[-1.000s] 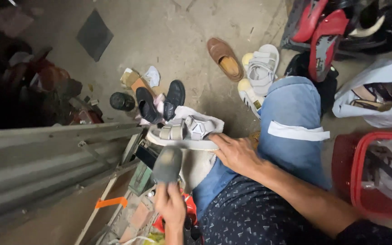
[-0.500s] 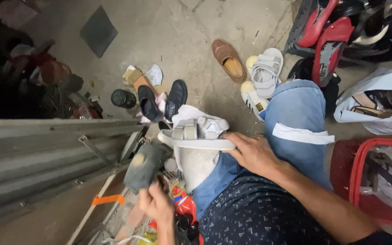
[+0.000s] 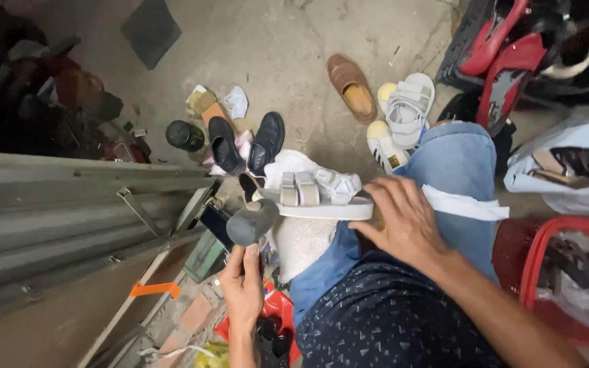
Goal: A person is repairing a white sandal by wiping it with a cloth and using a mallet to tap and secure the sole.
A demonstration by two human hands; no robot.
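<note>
1. Two changes since the earlier frames. The left hand (image 3: 241, 289) has raised the grey tool (image 3: 252, 221): half a second ago it hung low and tilted away to the left, now its head sits against the toe end of the white sandal (image 3: 315, 196). Judgement: work on the sandal's sole edge is under way, tool in contact or near it; I cannot tell which.
2. The right hand (image 3: 403, 225) has stayed put on the sandal's heel end, fingers spread and pressed down, pinning it flat over the white cloth (image 3: 301, 242) on the knee in blue jeans (image 3: 455, 163).
3. The left hand is closed around the tool's handle, thumb up; the sandal lies just above and to the right of it.
4. Containers, largest first:
   - Red basket (image 3: 536, 262), right of the right hand: clear plastic bags with dark items; contents unclear.
   - White plastic bag (image 3: 567, 194), up and right of the right hand: dark footwear inside.
   - Green box (image 3: 206, 255), just left of the left hand: contents hidden.
5. Floor beyond the hands: matching white sandal (image 3: 409, 109), brown shoe (image 3: 352, 87), pair of black shoes (image 3: 243, 144), dark round tin (image 3: 185, 135).
</note>
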